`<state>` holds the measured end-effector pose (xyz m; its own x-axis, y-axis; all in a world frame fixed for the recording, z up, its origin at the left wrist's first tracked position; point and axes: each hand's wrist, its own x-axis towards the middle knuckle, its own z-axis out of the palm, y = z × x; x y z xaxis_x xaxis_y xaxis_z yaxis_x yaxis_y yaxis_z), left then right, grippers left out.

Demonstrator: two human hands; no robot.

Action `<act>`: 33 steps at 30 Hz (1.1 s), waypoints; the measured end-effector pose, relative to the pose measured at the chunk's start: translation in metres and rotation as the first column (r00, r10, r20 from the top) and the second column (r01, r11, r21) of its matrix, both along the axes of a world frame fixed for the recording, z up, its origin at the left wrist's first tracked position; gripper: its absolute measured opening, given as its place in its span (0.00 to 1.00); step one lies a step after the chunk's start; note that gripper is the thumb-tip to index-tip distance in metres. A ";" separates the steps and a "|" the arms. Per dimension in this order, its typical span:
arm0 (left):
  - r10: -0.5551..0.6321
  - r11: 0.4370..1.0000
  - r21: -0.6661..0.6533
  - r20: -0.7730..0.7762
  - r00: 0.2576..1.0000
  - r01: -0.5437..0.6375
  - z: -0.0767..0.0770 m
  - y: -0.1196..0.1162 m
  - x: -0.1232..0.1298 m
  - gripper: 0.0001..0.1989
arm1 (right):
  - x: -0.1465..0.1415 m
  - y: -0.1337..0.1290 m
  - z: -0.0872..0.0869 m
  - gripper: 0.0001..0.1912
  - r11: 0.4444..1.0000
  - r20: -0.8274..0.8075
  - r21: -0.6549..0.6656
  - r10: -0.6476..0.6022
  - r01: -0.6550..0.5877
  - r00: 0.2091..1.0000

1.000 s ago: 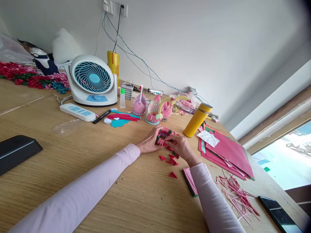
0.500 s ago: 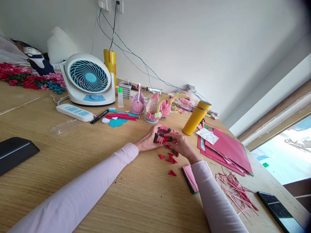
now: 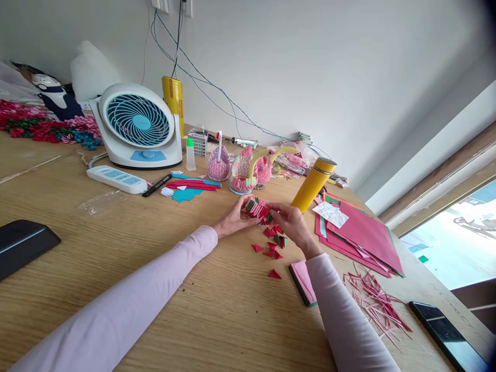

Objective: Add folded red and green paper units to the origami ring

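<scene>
Folded-paper ring (image 3: 257, 208) gripped by L hand (image 3: 233, 218), fingers curled partway round; R edge pinched by R hand (image 3: 291, 221), fingertips nearly together.

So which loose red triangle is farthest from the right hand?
The lone red triangle nearest the camera, left of the small paper stack; other loose triangles lie nearer the right hand.

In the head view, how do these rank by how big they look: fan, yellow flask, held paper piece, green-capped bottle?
1. Fan
2. Flask
3. Paper piece, though the right hand partly hides it
4. Bottle
</scene>
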<state>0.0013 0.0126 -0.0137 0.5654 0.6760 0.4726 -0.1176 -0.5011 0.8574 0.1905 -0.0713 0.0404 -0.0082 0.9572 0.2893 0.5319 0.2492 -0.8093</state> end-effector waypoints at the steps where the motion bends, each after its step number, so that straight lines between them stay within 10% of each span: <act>1: -0.001 1.000 -0.001 0.000 1.000 0.001 0.000 0.000 0.000 0.39 | -0.001 0.000 0.000 0.21 1.000 0.001 0.011 -0.010 0.010 1.000; 12: 0.057 0.960 0.278 -0.147 0.987 -0.014 -0.005 0.000 -0.001 0.49 | -0.003 0.000 -0.005 0.09 0.993 0.274 0.087 0.053 -0.079 0.960; 20: 0.112 0.918 0.396 -0.221 0.969 -0.016 -0.010 0.004 0.000 0.24 | 0.001 -0.002 -0.001 0.06 0.985 0.432 0.145 0.019 -0.091 0.902; 33: 0.122 0.924 0.381 -0.231 0.965 -0.025 -0.006 0.004 0.001 0.20 | 0.011 0.001 -0.007 0.08 0.987 0.408 0.081 0.094 -0.139 0.908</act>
